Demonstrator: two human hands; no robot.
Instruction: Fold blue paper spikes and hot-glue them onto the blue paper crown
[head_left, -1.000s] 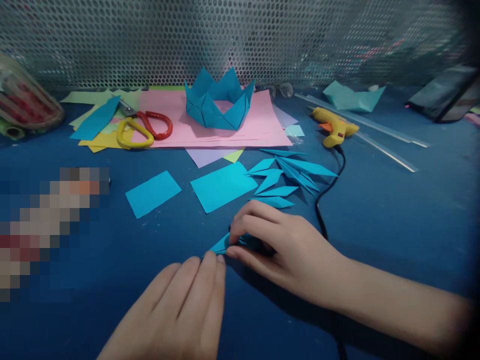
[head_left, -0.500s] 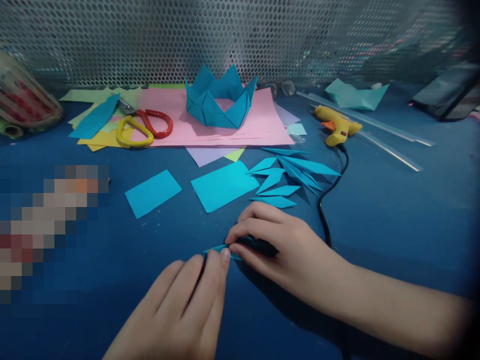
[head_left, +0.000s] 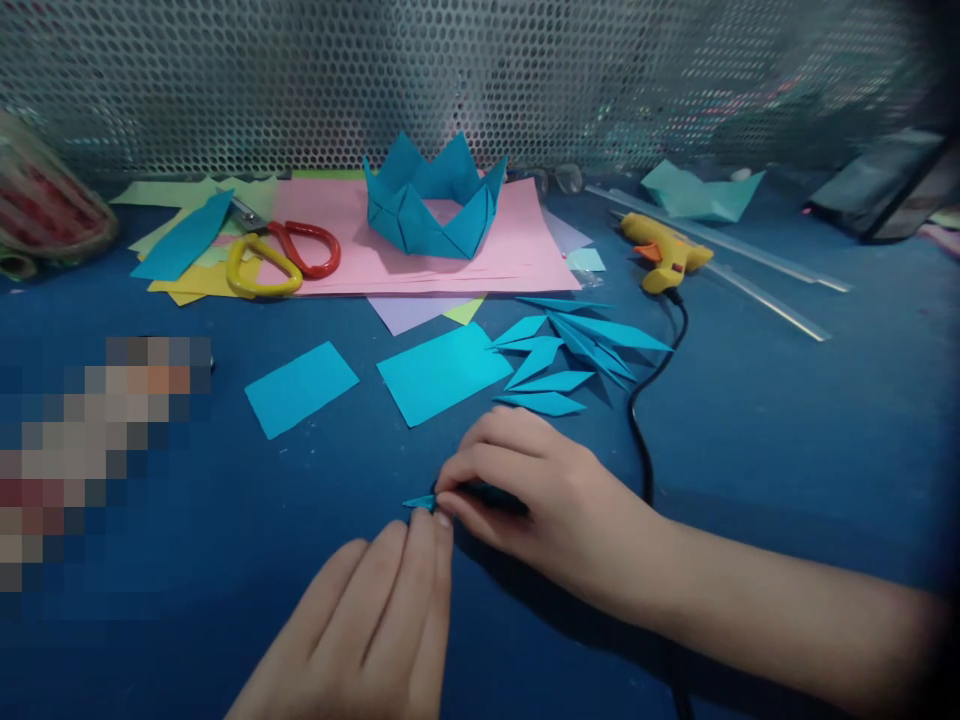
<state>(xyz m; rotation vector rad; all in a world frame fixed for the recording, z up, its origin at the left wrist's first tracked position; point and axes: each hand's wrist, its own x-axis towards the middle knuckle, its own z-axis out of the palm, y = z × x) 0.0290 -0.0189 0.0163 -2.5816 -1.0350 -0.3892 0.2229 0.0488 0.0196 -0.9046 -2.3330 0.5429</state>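
My right hand [head_left: 547, 505] pinches a small folded blue paper piece [head_left: 420, 501] flat against the blue table, its fingers pressed together over it; only the piece's left tip shows. My left hand [head_left: 367, 630] lies just below it, fingers together and stretched out, their tips close to the paper tip. Behind my right hand lies a cluster of several finished pointed blue paper pieces [head_left: 570, 355]. Two flat blue paper rectangles, one larger [head_left: 442, 372] and one smaller [head_left: 301, 388], lie to the left of the cluster.
A blue paper crown [head_left: 431, 200] stands on pink sheets [head_left: 517, 255] at the back. Scissors [head_left: 281, 258] with red and yellow handles lie on coloured paper at back left. A yellow glue gun [head_left: 664, 262] with a black cord [head_left: 646, 400] lies at right, beside glue sticks [head_left: 765, 300]. A perforated metal wall closes the back.
My right hand has folded the blue piece narrower and slid slightly left; less of the paper shows now. My left fingertips stay by its tip.
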